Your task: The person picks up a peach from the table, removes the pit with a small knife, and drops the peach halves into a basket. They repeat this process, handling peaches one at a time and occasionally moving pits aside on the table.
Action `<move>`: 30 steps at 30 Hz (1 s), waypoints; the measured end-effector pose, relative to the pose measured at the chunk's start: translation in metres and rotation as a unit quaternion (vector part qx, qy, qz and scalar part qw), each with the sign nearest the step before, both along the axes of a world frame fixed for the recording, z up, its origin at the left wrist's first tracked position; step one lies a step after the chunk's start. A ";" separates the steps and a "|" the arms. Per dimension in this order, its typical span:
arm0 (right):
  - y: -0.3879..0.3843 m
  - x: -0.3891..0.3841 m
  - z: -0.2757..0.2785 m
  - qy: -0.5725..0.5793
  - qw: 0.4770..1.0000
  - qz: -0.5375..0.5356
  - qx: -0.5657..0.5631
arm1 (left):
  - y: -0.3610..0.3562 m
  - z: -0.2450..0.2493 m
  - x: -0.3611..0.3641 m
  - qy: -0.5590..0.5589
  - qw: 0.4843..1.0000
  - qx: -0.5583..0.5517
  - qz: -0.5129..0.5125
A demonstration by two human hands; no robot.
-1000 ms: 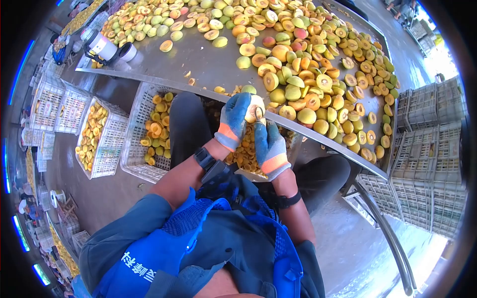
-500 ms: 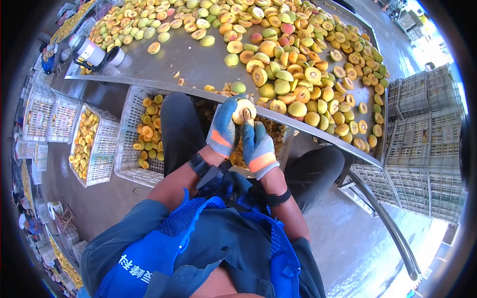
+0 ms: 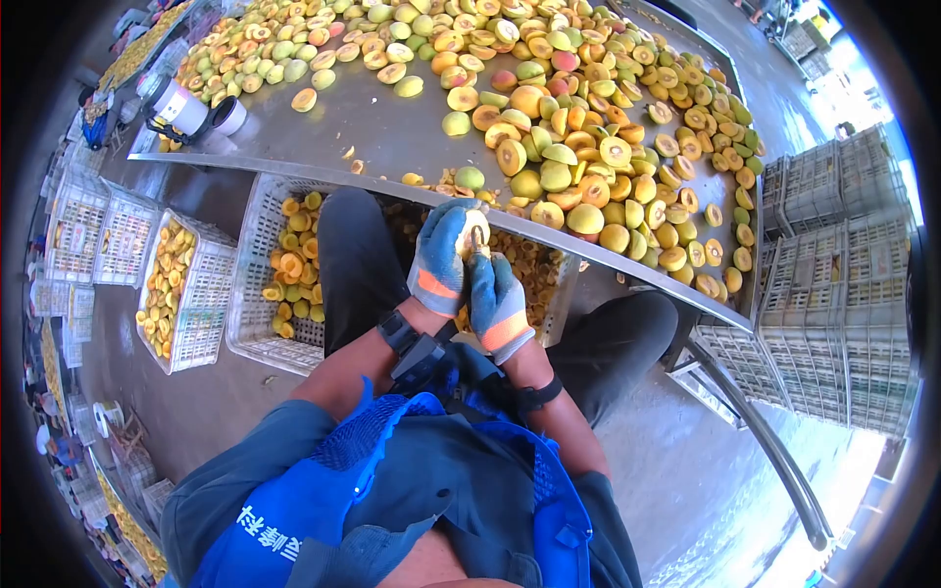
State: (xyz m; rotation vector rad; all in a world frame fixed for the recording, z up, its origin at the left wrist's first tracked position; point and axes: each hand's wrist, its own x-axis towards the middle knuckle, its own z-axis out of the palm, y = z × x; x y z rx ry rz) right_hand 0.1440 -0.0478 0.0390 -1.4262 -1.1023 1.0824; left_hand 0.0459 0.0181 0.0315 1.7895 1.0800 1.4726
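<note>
In a blue, grey and orange work glove, my left hand is wrapped round a halved yellow fruit, its cut face turned to the right. My right hand, gloved alike, is closed just below and to the right, its fingertips at the fruit's cut face. A small dark tool tip seems to show there, but the glove hides most of it. Both hands are over my lap, just in front of the metal table's edge. Many halved fruits lie on the table.
Below the table stands a white crate with fruit halves, and another fruit-filled crate is further left. Stacked crates rise at the right beside a curved metal bar. A white container is at the table's left end.
Both hands have moved slightly left and down. The fruit half has turned, so its cut face shows more edge-on.
</note>
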 end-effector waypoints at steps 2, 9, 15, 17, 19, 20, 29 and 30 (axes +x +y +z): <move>-0.001 0.002 0.003 -0.003 1.000 0.000 0.010 | 0.001 -0.006 0.001 0.036 0.999 0.010 0.022; 0.002 0.003 -0.007 -0.048 0.999 0.023 0.000 | 0.002 -0.004 0.000 0.069 0.991 0.094 0.065; 0.005 0.007 -0.001 -0.069 0.995 0.063 -0.040 | 0.003 -0.010 -0.004 -0.107 0.987 -0.116 -0.027; 0.005 0.009 -0.003 -0.058 0.995 0.072 -0.049 | -0.004 0.003 0.007 -0.337 0.899 -0.273 -0.067; 0.005 0.013 0.001 -0.042 0.993 0.097 -0.060 | -0.003 0.004 0.005 -0.344 0.880 -0.320 -0.075; 0.005 0.014 0.003 -0.033 0.991 0.108 -0.065 | -0.001 0.003 0.003 -0.346 0.869 -0.344 -0.079; 0.000 0.040 0.032 0.284 0.905 0.212 -0.236 | 0.008 0.017 -0.006 -0.302 0.852 -0.383 -0.191; 0.000 0.042 0.031 0.283 0.904 0.219 -0.235 | 0.009 0.017 -0.006 -0.301 0.846 -0.400 -0.183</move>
